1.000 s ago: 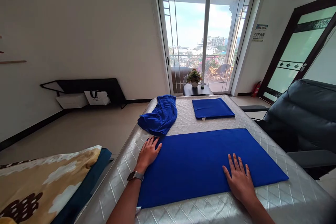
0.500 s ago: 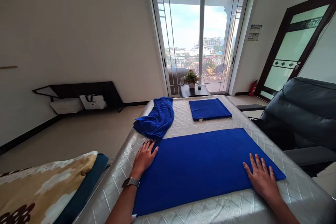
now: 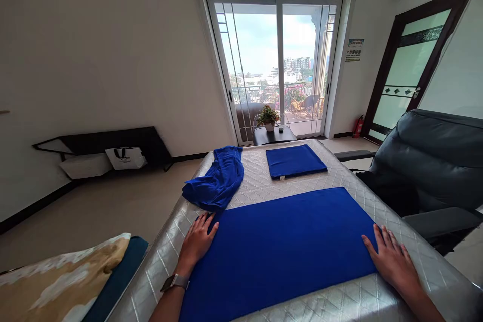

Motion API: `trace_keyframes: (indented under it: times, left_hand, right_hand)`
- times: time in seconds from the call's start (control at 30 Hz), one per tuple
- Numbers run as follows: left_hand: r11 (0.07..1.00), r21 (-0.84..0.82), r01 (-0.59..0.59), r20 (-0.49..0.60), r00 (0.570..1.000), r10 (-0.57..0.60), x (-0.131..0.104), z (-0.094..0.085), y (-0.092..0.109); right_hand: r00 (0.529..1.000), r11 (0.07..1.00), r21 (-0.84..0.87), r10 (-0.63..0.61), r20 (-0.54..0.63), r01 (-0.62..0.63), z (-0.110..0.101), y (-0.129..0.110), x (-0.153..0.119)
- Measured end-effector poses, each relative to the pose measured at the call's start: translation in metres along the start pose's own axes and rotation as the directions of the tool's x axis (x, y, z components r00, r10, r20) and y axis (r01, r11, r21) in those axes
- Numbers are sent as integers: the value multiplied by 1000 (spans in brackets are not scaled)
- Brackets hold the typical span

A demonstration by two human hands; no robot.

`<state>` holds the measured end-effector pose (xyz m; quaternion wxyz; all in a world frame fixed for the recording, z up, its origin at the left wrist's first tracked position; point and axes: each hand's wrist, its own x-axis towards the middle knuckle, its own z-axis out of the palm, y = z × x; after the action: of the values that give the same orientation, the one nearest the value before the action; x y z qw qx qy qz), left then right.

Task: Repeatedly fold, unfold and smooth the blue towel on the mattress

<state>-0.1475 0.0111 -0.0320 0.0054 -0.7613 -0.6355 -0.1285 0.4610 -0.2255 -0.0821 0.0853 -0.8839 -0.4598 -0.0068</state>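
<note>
Silver quilting on the padded surface (image 3: 332,299) runs beneath everything nearest me, and the blue cloth (image 3: 287,246) lies spread flat across it. With my watch (image 3: 174,282) on that wrist, my left hand (image 3: 198,236) rests open, palm down, at the left edge, its fingers near the far corner. My right hand (image 3: 394,256) is open too, fingers slightly parted. It has just travelled along from the cloth's near middle to the right end and now covers the near right corner, while my left has stayed put. I judge that leaves the cloth steadied at both ends, the stretch between my palms looking smooth. Neither hand seems to be gripping; whether any fabric is pinched underneath, I can't tell.

Just beyond my left fingertips sits the rumpled blue cloth (image 3: 222,178), close against the far left corner of the flat one. Farther up, set apart to the right, is the folded blue cloth (image 3: 296,161), its white tag (image 3: 282,178) facing me. Both lie as they did before; only my view has turned slightly. Past the black armchair (image 3: 433,156) on my right, a potted plant (image 3: 268,118) stands before the sliding glass doors (image 3: 279,60).
</note>
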Motion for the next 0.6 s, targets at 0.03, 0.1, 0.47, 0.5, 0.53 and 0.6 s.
trace_keyframes:
  times: [0.03,0.1,0.47,0.5,0.53,0.6]
  left_hand:
    - [1000,-8,3,7,1000,-3,0,0,0]
    - [1000,-20,10,12,1000,-10,1,0,-1]
    - [999,-13,43,16,999,-43,1,-9,4]
    - [999,-12,48,24,999,-47,0,-11,5]
    - [999,-12,53,33,998,-52,0,-13,6]
    - [998,-6,64,47,997,-63,0,-16,6]
  right_hand:
    - [1000,1000,0,20,12,-20,-4,1,3]
    - [996,998,-17,68,52,-67,-16,0,16]
    - [968,971,125,-218,127,203,-77,-56,178]
    - [961,964,142,-245,128,227,-76,-61,187]
    - [954,955,157,-270,127,250,-74,-64,194]
    - [943,941,178,-310,117,287,-69,-66,204]
